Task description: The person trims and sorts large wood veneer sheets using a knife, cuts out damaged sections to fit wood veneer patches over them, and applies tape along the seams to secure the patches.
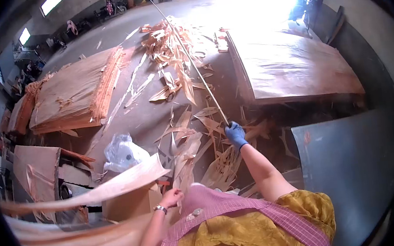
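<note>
My right hand (235,134), in a blue glove, is closed round the near end of a long thin stick (190,61). The stick reaches forward over the floor, past a heap of torn wood veneer strips (171,41). My left hand (172,198) is bare, with a watch at the wrist, and hangs in front of the purple checked apron (208,199). Its fingers are curled in, and I see nothing in them. Beside the left arm are large curved veneer sheets (85,240), partly blurred. Veneer scraps (188,156) lie below and between the hands.
A veneer stack (74,89) stands at the left, and a wide stack (295,63) at the right. A grey panel (346,171) is close on my right. A clear plastic bag (125,151) sits near a cardboard box (131,202). Bright light floods the far doorway.
</note>
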Motion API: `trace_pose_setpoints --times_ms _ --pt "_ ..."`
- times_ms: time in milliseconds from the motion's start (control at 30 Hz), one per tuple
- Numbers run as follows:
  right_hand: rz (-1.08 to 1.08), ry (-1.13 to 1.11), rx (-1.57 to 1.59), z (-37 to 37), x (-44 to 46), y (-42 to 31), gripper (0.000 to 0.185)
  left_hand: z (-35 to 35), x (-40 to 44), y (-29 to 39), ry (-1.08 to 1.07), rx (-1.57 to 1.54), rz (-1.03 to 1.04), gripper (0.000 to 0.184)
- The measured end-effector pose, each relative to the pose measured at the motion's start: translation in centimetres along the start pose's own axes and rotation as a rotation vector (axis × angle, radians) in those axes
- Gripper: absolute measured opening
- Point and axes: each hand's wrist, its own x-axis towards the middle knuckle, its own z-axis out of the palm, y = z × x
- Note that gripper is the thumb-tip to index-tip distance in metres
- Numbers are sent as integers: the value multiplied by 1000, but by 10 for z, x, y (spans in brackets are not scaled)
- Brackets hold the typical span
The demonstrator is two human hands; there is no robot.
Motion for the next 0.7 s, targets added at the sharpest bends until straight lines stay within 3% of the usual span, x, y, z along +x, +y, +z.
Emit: trace_pose_setpoints --times_ms 133,167,267,367,400,433,500,567,633,667,700 --pt "69 76 -9 -18 111 -54 37 -85 100 37 -36 -315 -68 38" --pt "59 114 -48 -13 134 -46 37 -106 130 45 -51 -321 -136 37" --pt "118 278 58 -23 167 -43 38 -178 212 86 -132 -235 -70 37" --pt "363 308 102 15 196 40 43 -233 309 115 -66 -45 58 36" --pt "335 396 146 16 190 59 43 -247 354 113 -130 -88 -11 36" --pt "304 485 195 17 189 74 42 -268 369 159 -118 -64 -16 36" --pt "460 630 212 12 192 65 41 -297 423 215 -109 109 66 34" --pt "523 681 264 39 198 139 42 -309 476 270 -180 83 103 34" --pt "713 722 456 15 207 117 45 -306 539 321 -280 189 138 35" --pt "790 701 398 10 213 118 55 -299 570 344 -327 239 152 35" --pt "907 714 430 6 227 122 55 -287 606 369 -394 291 248 36"
